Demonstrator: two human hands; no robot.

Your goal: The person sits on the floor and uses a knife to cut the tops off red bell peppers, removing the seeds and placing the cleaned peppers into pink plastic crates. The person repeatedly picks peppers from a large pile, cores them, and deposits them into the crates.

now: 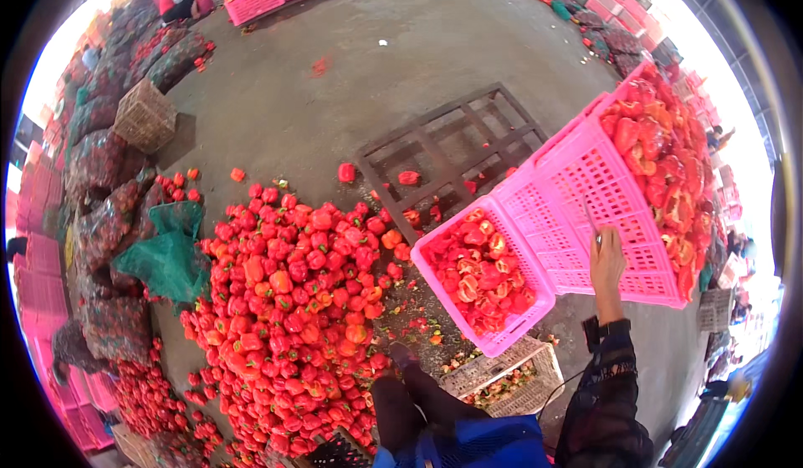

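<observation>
My right hand (607,266) is closed around a knife; its thin blade (589,212) points away from me, in front of the mesh wall of a tall pink plastic crate (564,182). Halved red bell peppers (668,160) fill that crate to the top. Left of it, a lower pink crate (502,344) holds cut red peppers (480,273). My left hand is out of view. A large heap of whole red bell peppers (295,305) lies on the floor to the left of my legs.
A wicker-patterned basket (546,367) with pepper scraps stands by my feet. Beyond the crates lies a dark metal frame (433,151) on the floor. A green mesh sack (166,261), filled sacks (94,160) and a crate (145,117) line the left. A person (175,0) is far off.
</observation>
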